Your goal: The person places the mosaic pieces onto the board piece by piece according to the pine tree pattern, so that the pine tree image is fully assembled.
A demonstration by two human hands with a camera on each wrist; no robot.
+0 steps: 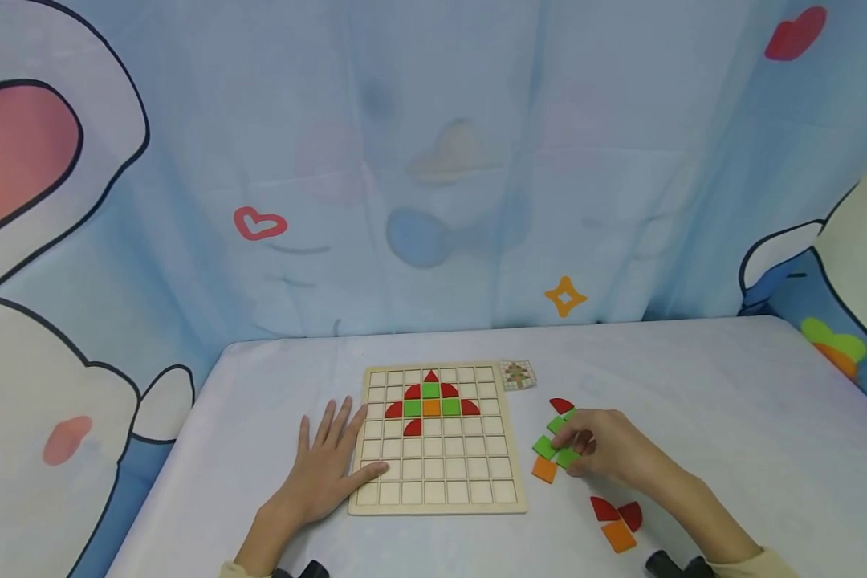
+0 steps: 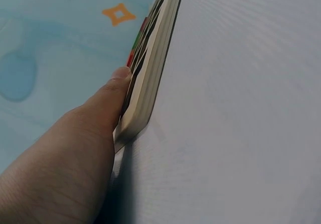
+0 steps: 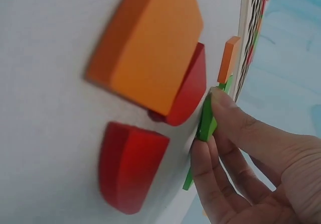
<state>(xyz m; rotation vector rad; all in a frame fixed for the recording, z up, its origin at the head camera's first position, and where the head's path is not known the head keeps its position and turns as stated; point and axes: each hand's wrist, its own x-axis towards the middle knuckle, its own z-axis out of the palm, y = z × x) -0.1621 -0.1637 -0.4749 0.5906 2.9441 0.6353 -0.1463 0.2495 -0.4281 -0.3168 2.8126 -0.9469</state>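
Observation:
A wooden grid board [image 1: 470, 470] lies on the white cloth, with red, green and orange pieces forming a pattern in its upper half. Fingers spread, my left hand [image 1: 321, 470] rests on the board's left edge; its thumb [image 2: 118, 81] lies over the rim in the left wrist view. To the right of the board, my right hand [image 1: 614, 445] pinches a green square tile [image 3: 206, 118] between thumb and finger, low over the cloth. Beside those fingertips lie another green tile [image 1: 544, 447], an orange square [image 1: 545, 469] and a red rounded piece [image 1: 561, 405].
Nearer the front lie a larger-looking orange square [image 1: 618, 536] and two red rounded pieces [image 1: 604, 508]. A small pattern card [image 1: 518, 375] touches the board's upper right corner. A blue printed curtain [image 1: 462, 241] hangs behind the table.

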